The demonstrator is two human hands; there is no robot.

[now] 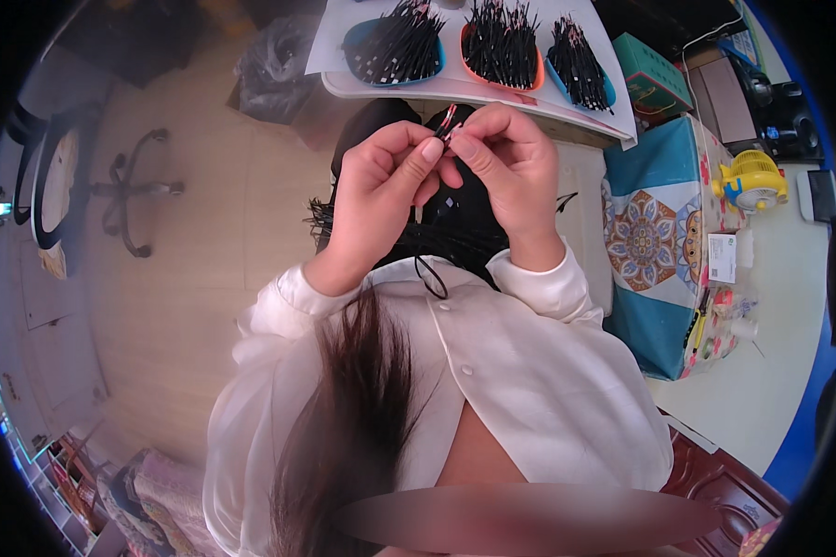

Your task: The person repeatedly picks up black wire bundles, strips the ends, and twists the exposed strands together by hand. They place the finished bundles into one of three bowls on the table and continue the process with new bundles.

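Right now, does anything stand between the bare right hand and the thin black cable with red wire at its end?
Nothing visible does. The bare right hand appears to pinch the thin black cable with red wire directly, and the bare left hand holds it too.

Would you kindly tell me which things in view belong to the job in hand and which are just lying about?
Likely job:
black cable with red wires, between left hand and right hand
loose black cables across the lap
heaped black cables in two blue trays and orange tray

Likely unrelated:
yellow-and-blue plastic fan
green cardboard box
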